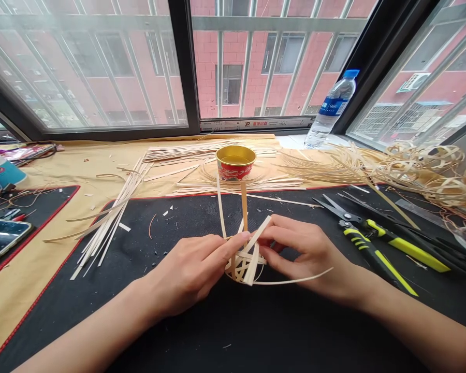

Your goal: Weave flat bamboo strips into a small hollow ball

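Pale wooden strips form a small open weave (239, 268) at the centre of the black mat (256, 331), held between two bare hands. At its nine o'clock the left hand (196, 267) is clamped on the rim, its far fingertips hidden. At three o'clock the right hand (301, 246) pinches the other edge beside a bent strip, thumb and fingers drawn together. Two uprights rise from it towards twelve, one pale, one brown (244, 204); a thin strand (295, 281) trails to three, crossing before the right hand.

At twelve, beyond the mat's edge, stands a red tub (236, 170), gold inside. Loose strips (114, 223) lie at ten, a phone (3, 238) at nine, cutters (367, 243) at three, tangled coils (423, 166) at two, a bottle (332, 111) at one.
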`<state>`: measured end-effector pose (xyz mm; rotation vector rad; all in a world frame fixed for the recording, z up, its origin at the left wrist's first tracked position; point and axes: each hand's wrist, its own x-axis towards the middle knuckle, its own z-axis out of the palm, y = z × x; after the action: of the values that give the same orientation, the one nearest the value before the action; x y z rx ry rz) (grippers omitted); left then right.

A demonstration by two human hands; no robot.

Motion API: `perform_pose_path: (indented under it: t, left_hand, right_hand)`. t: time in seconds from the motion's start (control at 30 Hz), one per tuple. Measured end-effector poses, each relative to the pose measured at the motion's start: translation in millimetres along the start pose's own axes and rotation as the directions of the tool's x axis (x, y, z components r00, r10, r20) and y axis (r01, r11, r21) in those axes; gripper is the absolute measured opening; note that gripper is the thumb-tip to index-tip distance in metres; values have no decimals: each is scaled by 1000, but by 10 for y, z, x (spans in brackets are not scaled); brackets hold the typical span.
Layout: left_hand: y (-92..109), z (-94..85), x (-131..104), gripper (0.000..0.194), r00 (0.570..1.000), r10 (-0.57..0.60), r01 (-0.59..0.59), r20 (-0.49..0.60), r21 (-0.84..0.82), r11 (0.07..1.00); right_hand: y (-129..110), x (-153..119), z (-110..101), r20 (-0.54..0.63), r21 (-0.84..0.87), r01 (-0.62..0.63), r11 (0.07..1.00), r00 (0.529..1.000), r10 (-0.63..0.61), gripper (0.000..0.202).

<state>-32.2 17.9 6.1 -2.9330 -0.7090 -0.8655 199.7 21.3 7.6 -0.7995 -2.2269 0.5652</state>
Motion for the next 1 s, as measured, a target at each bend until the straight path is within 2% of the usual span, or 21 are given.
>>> perform_pose_path:
  t: [0.1, 0.23, 0.43, 0.63, 0.87, 1.0]
  left_hand:
    - [8, -22, 3, 38, 999, -5, 5, -33, -6, 1000]
    - [-22, -10, -7, 39, 999, 11, -11, -35, -19, 1000]
    - [-71, 64, -50, 47, 999, -1, -2, -36, -67, 998]
    - [-48, 46, -52, 48, 999, -33, 29, -39, -100, 995]
    - [-45, 52, -53, 50, 998, -43, 37, -41, -147, 988]
    - [-52, 41, -44, 48, 999, -36, 33, -25, -126, 991]
  right_hand:
    - [-22, 2, -18, -23, 53, -28, 998, 999, 30, 13]
    - [-6, 4, -27, -40, 34, -51, 998, 998, 52, 12]
    - [51, -1, -31, 31, 0, -35, 999, 999, 35, 9]
    - [49, 0, -11, 4, -50, -15, 999, 1000, 15, 9]
    - [83, -10, 11, -38, -84, 75, 994, 996, -79, 9]
    - [87, -13, 12, -36, -70, 66, 995, 997, -69, 12]
